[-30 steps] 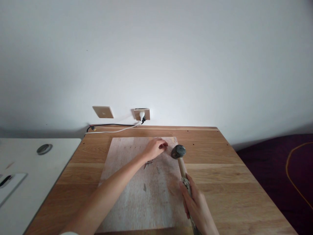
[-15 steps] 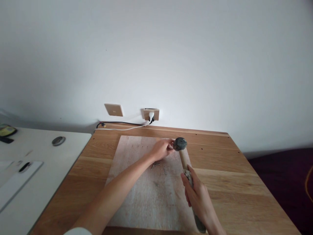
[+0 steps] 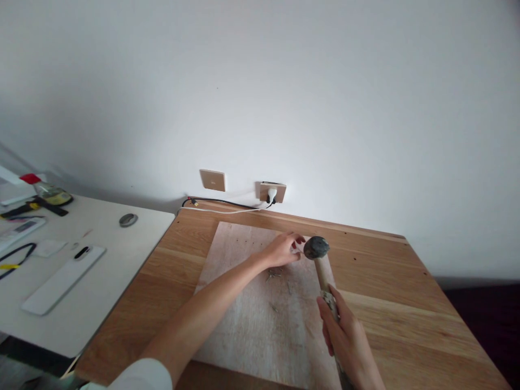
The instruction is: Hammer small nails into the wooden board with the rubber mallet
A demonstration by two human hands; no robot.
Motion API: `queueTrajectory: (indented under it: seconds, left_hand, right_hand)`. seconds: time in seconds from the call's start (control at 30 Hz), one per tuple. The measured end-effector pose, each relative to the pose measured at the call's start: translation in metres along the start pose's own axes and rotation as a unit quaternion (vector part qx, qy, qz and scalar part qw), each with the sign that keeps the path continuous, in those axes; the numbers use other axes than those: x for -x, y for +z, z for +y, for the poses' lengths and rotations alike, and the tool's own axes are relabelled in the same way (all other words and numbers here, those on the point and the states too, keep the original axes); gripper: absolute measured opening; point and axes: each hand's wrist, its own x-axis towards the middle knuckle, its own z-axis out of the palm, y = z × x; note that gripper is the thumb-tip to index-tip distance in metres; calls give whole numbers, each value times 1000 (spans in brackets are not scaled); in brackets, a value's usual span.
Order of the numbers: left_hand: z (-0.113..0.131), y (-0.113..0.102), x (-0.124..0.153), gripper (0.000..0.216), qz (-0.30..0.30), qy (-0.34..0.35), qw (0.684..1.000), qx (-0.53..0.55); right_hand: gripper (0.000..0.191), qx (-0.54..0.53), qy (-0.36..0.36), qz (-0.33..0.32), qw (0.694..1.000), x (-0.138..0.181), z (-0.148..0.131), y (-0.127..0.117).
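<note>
My right hand (image 3: 345,336) is wrapped round the worn wooden handle of a hammer (image 3: 317,248), whose dark, blunt head is raised over the far right part of a pale wooden board (image 3: 260,325). Just left of the head, my left hand (image 3: 284,250) is over the board with thumb and forefinger curled towards each other. What lies between those fingertips is too small to make out. Beside my left wrist lies a small heap of loose nails (image 3: 273,274), with a few more scattered nearer me. Small dark points run in a row along the board's far left part.
The board rests on a brown wooden table (image 3: 390,319) against the wall. A socket (image 3: 273,193) with plugs and cables is behind it. On the white table (image 3: 142,238) at left are a phone (image 3: 65,279), a round grey tin (image 3: 128,220) and a red-capped bottle (image 3: 51,192).
The view has swung left, showing more of the white table. My left fingers look slightly more spread by the hammer head. The hammer stays raised in my right hand.
</note>
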Motion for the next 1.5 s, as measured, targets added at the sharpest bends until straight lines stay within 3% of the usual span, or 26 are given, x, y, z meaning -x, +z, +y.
queueTrajectory:
  seconds: [0.1, 0.2, 0.37, 0.53, 0.63, 0.7, 0.77, 0.97, 1.33, 1.5]
  left_hand:
    - [6, -24, 17, 24, -74, 54, 992, -84]
    - [16, -44, 33, 20, -161, 96, 963, -195]
    - [28, -50, 42, 16, -194, 117, 934, -276]
    - [20, -42, 34, 22, -163, 120, 957, -208]
    - [7, -33, 23, 20, -67, 70, 993, -68]
    - [-1, -25, 16, 21, -4, 32, 999, -5]
    - [-8, -17, 10, 20, 21, 12, 1000, 11]
    - [-18, -3, 12, 19, 39, -7, 999, 9]
    - [-16, -1, 15, 18, 50, -2, 999, 2]
    - [-19, 1, 13, 41, 52, -23, 998, 23]
  right_hand:
    - [84, -18, -2, 10, 1000, 5, 6, -2]
    - [74, -32, 0, 8, 999, 10, 11, -2]
    - [69, -39, -2, 5, 999, 13, 14, -3]
    - [68, -60, 3, 8, 998, 14, 15, -3]
    - [66, -77, 5, 9, 997, 15, 13, -3]
    - [65, -83, 3, 11, 996, 15, 12, -3]
    - [65, -90, 2, 12, 996, 16, 11, -2]
    - [70, -100, -4, 14, 995, 15, 8, 1]
    - [81, -68, -26, -23, 997, 3, -6, 5]
    - [82, -61, -31, -41, 997, -4, -12, 13]
